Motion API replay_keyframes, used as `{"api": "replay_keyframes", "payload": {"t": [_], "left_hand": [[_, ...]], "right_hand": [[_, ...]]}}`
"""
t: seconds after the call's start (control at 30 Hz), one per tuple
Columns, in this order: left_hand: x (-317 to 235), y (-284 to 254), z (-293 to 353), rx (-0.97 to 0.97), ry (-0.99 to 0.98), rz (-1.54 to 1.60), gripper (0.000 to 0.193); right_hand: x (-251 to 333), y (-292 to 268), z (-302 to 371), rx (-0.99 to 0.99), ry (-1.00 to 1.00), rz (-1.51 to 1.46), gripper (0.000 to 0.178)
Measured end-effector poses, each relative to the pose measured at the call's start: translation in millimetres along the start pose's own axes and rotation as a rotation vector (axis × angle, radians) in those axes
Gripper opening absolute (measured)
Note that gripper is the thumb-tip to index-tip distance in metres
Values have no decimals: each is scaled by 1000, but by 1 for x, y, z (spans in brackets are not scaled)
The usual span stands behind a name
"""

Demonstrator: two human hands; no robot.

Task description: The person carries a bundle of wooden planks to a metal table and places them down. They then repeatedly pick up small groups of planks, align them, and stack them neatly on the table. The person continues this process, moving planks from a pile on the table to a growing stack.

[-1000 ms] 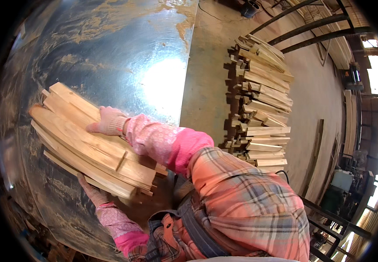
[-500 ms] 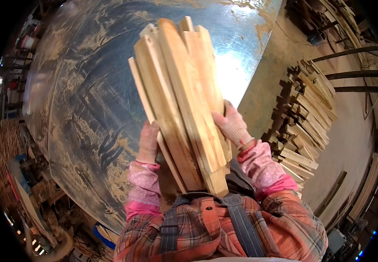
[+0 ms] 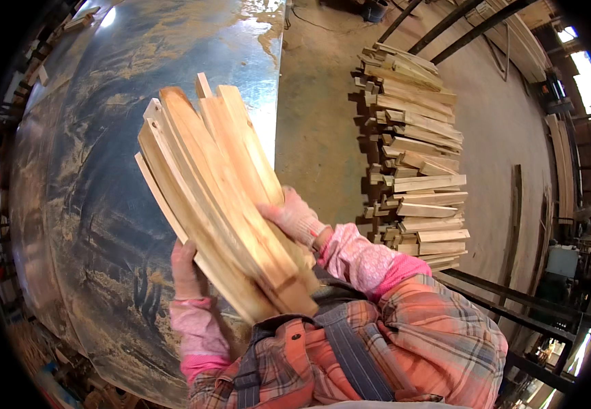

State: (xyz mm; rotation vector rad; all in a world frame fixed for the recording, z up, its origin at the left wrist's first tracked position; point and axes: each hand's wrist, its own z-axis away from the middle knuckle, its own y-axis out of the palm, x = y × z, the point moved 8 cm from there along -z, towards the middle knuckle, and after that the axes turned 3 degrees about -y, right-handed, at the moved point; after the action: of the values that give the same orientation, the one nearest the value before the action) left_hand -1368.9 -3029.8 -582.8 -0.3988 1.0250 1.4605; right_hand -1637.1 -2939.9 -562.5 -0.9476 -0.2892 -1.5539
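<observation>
A bundle of wooden slats (image 3: 220, 187) is held between my two gloved hands, tilted in front of my chest over the near right part of a metal table. Its slats are of uneven length, and their far ends spread a little. My left hand (image 3: 187, 269) grips the bundle's left side low down. On the opposite side my right hand (image 3: 294, 215) clasps it, thumb on top. The fingers beneath the wood are hidden. The bundle's lower ends reach close to my apron front.
The metal table (image 3: 97, 204), strewn with sawdust, spreads out at the left. On the floor to the right lies a long row of stacked wooden slats (image 3: 421, 163). Dark metal bars (image 3: 473, 34) stand beyond it, and a black metal frame (image 3: 513, 307) is at the lower right.
My view and body have turned to the right, so the row of stacked slats now shows nearer the middle. The bundle has stayed in both hands and come lower and left in the picture.
</observation>
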Motion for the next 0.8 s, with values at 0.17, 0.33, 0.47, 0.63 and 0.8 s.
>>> {"api": "replay_keyframes", "payload": {"t": [0.17,0.33,0.47,0.63,0.8], "left_hand": [[7,-63,-26,-50,-12,-150,63],[26,-58,-29,33,42,-165,54],[37,-35,-11,44,91,-264,52],[61,46,7,37,-103,179,57],[52,84,-20,30,-18,55,71]], "right_hand": [[-48,21,-23,305,30,-281,65],[-53,55,-57,498,67,-848,51],[-57,33,-29,652,134,-1002,53],[-111,10,-65,729,-53,-950,55],[-74,-35,-68,749,148,-975,55]]}}
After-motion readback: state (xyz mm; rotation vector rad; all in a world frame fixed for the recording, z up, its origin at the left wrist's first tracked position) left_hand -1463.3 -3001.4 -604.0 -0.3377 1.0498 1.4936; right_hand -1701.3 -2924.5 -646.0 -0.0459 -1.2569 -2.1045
